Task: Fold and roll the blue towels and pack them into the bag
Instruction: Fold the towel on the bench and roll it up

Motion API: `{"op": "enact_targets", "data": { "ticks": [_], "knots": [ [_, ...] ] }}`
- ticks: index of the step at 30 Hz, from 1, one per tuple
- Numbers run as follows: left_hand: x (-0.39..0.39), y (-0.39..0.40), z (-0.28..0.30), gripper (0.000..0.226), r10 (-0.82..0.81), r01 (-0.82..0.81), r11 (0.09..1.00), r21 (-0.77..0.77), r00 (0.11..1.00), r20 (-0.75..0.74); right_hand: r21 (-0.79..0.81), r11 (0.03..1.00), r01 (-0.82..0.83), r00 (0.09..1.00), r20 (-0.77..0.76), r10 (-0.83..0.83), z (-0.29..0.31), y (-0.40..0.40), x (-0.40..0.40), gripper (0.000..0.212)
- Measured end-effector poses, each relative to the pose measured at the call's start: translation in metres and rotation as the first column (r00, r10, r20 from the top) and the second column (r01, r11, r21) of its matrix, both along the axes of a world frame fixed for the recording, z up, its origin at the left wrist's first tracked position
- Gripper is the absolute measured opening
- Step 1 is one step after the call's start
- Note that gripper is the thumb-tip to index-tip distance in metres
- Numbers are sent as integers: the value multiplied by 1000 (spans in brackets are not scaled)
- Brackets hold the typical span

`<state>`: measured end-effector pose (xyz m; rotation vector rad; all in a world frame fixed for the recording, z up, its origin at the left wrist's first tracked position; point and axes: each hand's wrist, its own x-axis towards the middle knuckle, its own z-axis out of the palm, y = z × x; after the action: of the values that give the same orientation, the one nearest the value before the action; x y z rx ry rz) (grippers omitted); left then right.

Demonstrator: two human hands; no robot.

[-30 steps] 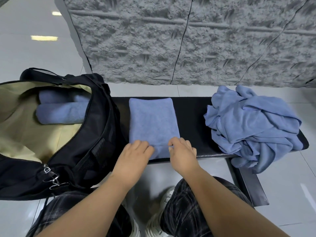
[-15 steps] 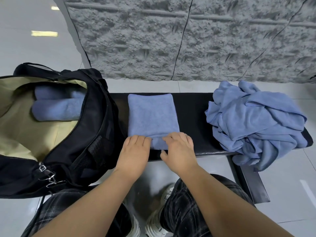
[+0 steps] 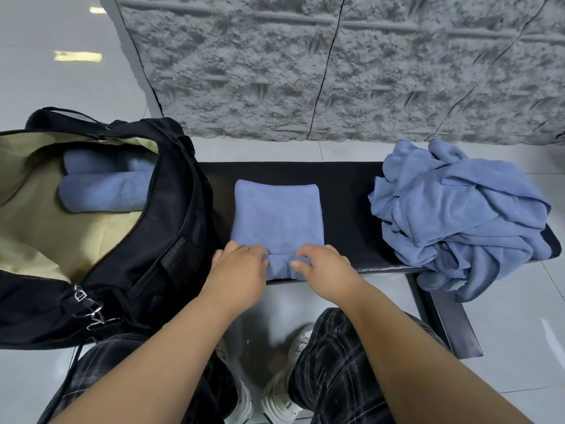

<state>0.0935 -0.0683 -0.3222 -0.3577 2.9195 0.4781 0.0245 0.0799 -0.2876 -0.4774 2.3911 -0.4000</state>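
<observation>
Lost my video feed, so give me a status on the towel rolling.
Left hand and right hand grip near edge of folded towel, roll just started. Rolled towels in bag. Loose pile waiting; nothing blocking.

I'm seeing a soft matt terry towel (image 3: 276,218) at my twelve o'clock, a bench (image 3: 345,179) looking maybe leatherette, and glossy floor tiles (image 3: 519,332).

Bare strips of the bench (image 3: 348,191) lie open on both sides of the folded towel (image 3: 276,218). The bag (image 3: 171,228) walls off the left; its mouth gapes, with rolled towels (image 3: 104,191) along the far side. A heaped pile of towels (image 3: 458,215) blocks the right end.
</observation>
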Motion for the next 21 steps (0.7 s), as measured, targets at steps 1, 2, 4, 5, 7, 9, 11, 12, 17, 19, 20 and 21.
{"op": "enact_targets", "data": {
  "ticks": [1, 2, 4, 5, 7, 9, 11, 12, 17, 19, 20, 21],
  "knots": [
    [2, 1, 2, 21, 24, -25, 1000, -9, 998, -50, 18, 1000, -10, 999, -37, 11, -5, 0, -1, 34],
    [4, 0, 4, 16, 38, -42, 999, -29, 991, -126, 37, 999, -19, 996, -86, 23, -10, -1, -2, 33],
    [4, -2, 2, 18, -4, -18, 997, -76, 962, -274, 58, 998, -18, 984, -175, 28, -19, -2, -5, 33],
    [3, -3, 1, 23, -58, 20, 992, -121, 945, -322, 71, 997, -15, 977, -213, 30, -21, -3, -6, 33],
    [3, -3, 0, 21, -165, 102, 976, -190, 921, -352, 69, 998, 3, 955, -296, 18, -24, -3, -7, 33],
    [4, 0, 1, 22, -198, 134, 971, -200, 917, -347, -14, 999, 30, 910, -412, -33, -24, -3, -9, 31],
    [4, 1, 2, 34, -209, 148, 965, -218, 933, -292, -90, 995, 37, 866, -495, -77, -23, -3, -11, 29],
    [3, 1, 0, 37, -221, 155, 957, -245, 937, -270, -101, 994, 29, 856, -511, -77, -24, -4, -13, 27],
    [-4, 2, -10, 28, -229, 143, 946, -292, 931, -283, -147, 988, -55, 789, -612, -47, -27, -13, -4, 11],
    [-7, 2, -12, 27, -217, 131, 949, -286, 931, -293, -140, 986, -92, 772, -635, -18, -27, -13, -3, 5],
    [-10, 2, -12, 28, -205, 120, 951, -284, 934, -292, -132, 986, -106, 799, -601, 5, -25, -13, -2, 11],
    [-14, 2, -10, 29, -185, 108, 956, -274, 943, -275, -110, 986, -122, 832, -553, 41, -24, -11, -2, 21]
  ]
}}
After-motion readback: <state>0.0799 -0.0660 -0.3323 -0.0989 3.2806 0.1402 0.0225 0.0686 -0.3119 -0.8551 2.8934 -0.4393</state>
